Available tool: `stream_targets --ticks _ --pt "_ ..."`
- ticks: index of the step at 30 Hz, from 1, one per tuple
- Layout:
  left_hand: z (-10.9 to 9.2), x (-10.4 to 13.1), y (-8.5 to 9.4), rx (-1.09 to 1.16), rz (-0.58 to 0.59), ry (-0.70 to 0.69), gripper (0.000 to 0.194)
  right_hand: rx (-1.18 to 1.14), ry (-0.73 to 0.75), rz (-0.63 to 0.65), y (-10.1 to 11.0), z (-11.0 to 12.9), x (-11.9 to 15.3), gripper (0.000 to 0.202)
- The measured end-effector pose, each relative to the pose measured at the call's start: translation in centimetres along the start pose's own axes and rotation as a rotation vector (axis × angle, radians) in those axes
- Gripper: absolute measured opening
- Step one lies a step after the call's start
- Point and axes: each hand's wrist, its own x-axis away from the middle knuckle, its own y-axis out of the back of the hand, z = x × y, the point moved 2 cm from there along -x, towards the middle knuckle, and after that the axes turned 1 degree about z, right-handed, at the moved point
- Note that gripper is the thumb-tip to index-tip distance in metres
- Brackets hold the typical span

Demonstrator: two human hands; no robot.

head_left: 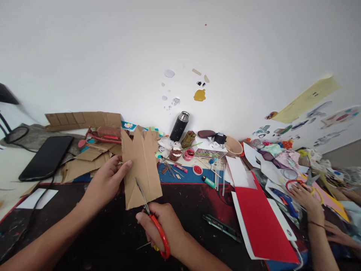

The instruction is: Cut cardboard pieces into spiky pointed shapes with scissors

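The largest thing I see through the head camera is the white wall (126, 49), and in front of it spreads the cluttered surface (113, 241). On the right side of that surface I have a red sheet (262, 222), lying partly over white paper. Smaller than that is the cardboard piece (143, 162), left of centre, raised in front of me above the surface, its top edge cut into jagged points. My left hand (111, 177) has a narrow grip on its left edge, with the thumb pressed flat on the near face. My right hand (166, 226), below the cardboard, has its grip closed around the red handle of the scissors (162, 237); one blade lies across the front of the lower part, but I cannot tell where the other blade sits. Beyond the cardboard, to its right, stands a black flask (179, 126). A dark utility knife (221, 227) rests to the right of my right hand, and the smallest item I pick out is a little red paint dish (197, 170) behind it.
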Motion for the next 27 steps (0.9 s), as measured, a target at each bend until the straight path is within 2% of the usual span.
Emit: stream_targets --ticks 6,13,19,27 --pt "-0.1 0.0 0.1 0.008 0.007 0.032 0.069 0.048 0.024 -0.009 -0.4 -0.4 -0.2 0.033" --pt "-0.3 0.1 -0.1 0.016 0.005 0.032 0.071 0.085 -0.031 -0.032 -1.1 -1.4 -0.4 0.03" --pt "-0.4 0.0 0.1 -0.016 0.015 0.009 0.073 0.136 -0.009 -0.057 -1.1 -1.7 -0.8 0.036" --pt "-0.2 -0.1 0.3 0.01 0.017 0.017 0.069 0.051 -0.046 -0.067 -2.1 -3.0 -1.0 0.035"
